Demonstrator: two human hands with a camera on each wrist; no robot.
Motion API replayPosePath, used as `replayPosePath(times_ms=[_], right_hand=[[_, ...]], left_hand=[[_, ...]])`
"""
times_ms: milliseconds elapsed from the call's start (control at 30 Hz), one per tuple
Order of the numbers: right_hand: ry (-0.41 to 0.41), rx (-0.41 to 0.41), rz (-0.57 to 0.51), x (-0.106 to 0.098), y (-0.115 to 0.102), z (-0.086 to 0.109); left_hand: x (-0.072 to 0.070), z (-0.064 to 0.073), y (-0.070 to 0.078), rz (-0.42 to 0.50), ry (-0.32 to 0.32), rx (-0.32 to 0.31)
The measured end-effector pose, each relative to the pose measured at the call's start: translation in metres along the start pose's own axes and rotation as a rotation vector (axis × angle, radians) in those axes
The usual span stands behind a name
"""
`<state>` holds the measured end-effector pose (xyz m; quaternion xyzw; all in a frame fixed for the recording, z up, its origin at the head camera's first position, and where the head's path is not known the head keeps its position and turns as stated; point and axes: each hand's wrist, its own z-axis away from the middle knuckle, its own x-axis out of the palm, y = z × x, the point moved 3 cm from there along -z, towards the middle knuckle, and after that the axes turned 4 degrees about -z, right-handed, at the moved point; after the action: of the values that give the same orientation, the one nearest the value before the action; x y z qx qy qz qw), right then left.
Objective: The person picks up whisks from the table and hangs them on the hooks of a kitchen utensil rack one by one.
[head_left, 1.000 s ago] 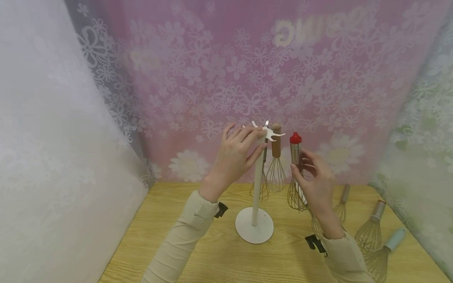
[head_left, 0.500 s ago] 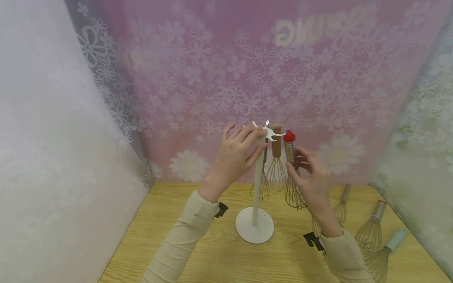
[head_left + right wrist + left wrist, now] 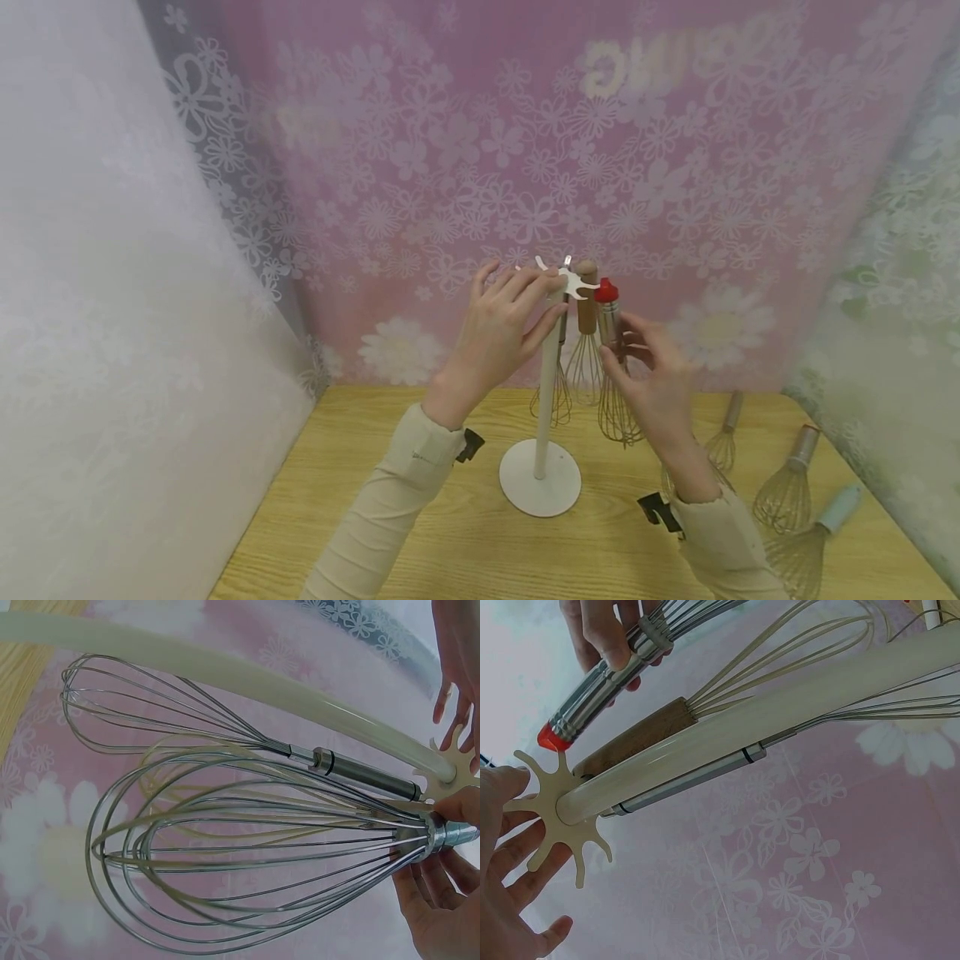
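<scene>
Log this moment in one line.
left hand: touching white hook stand | right hand: holding red-tipped whisk beside hook, contact unclear | wooden-handled whisk: hanging

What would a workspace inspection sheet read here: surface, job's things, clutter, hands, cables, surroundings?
Surface: wooden-looking table.
Job's things: red-capped whisk beside a prong of the white stand, contact unclear; wooden-handled whisk and slim metal whisk hang from it.
Clutter: small grey whisk, wide metal whisk and blue-handled whisk lie at right; part of another whisk shows near the right arm.
Hands: left hand touches the stand's top; right hand grips the red-capped whisk.
Cables: nothing seen.
Surroundings: pink floral backdrop, pale left panel, patterned right panel.
</scene>
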<state>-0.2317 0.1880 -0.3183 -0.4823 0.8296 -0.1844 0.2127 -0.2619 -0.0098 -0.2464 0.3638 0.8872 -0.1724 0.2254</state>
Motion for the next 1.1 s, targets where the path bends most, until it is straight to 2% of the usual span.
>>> replayPosePath(times_ms=[267, 533, 767, 1100], right_hand=[[-0.007, -0.002, 0.018, 0.003, 0.001, 0.0], [-0.015, -0.025, -0.015, 0.009, 0.003, 0.0], [-0.033, 0.009, -0.05, 0.012, 0.002, 0.001], [-0.037, 0.005, -0.053, 0.015, 0.004, 0.0]], left_hand=[[0.0, 0.0, -0.001, -0.001, -0.003, -0.004], [-0.001, -0.001, 0.0, 0.001, -0.011, -0.006], [-0.002, -0.002, -0.001, 0.009, -0.022, -0.002], [0.0, -0.003, -0.007, 0.112, -0.027, -0.005]])
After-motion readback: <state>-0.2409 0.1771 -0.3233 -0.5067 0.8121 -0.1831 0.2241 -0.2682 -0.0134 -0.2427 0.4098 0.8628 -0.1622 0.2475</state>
